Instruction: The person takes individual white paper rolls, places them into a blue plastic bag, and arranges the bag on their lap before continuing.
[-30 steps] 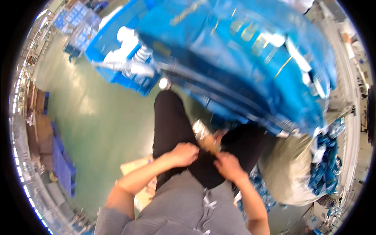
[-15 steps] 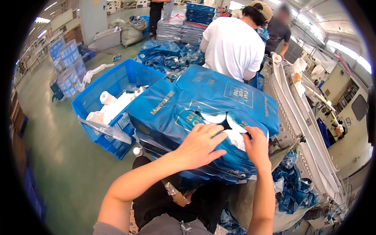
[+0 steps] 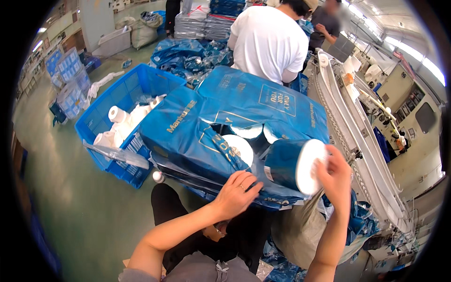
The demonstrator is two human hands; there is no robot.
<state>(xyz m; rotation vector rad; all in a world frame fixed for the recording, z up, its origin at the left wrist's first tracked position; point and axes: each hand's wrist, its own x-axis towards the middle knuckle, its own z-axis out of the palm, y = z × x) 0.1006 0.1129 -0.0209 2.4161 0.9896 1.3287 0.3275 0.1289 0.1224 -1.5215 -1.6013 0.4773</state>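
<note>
A large blue plastic bag lies in front of me, torn along its near side. Through the tear, white ends of blue-wrapped paper rolls show. One big paper roll in a blue wrapper lies tilted partly out of the opening, its white end facing right. Against that end is my right hand, fingers bent round it and slightly blurred. My left hand pinches the near edge of the torn film, left of the roll.
At left stands a blue crate with small white rolls. A conveyor runs along the right. A person in a white shirt works just beyond the bag. Beside my right arm is a pale sack with crumpled blue film.
The tear has opened wider, and a blue-wrapped paper roll has come partly out to the right with my right hand. My left hand has moved slightly nearer, down to the bag's near edge.
</note>
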